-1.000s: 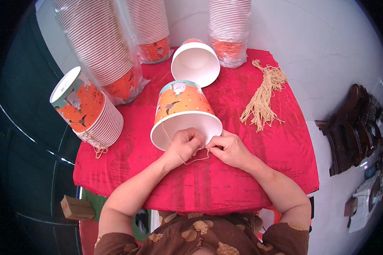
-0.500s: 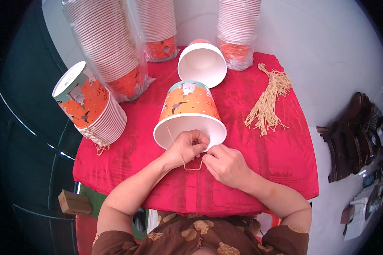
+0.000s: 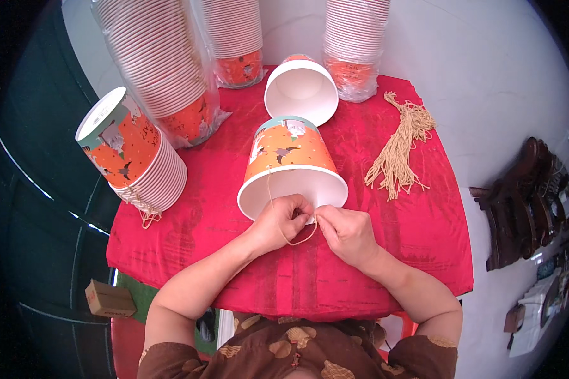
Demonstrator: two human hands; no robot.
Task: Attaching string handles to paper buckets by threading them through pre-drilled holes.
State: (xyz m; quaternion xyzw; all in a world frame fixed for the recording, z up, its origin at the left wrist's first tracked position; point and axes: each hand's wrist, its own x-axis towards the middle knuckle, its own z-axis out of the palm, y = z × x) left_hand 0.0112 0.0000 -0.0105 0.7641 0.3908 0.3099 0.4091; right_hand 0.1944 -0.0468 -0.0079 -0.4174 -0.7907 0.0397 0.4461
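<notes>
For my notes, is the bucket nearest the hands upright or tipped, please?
Tipped: the bucket has its open mouth toward the camera, showing white inside.

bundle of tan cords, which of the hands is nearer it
Right. The right hand is to the near left of the bundle of tan cords, by the lower rim of the orange paper bucket; the left hand is farther left, in front of the bucket's mouth.

An orange paper bucket (image 3: 291,158) has a teal band, dark bird shapes, speckles and a plain white inside. The cord (image 3: 304,242) and the string bundle (image 3: 399,151) are tan. The surface (image 3: 398,252) is crimson, and the shirt (image 3: 259,355) brown with tan rounded patches
</notes>
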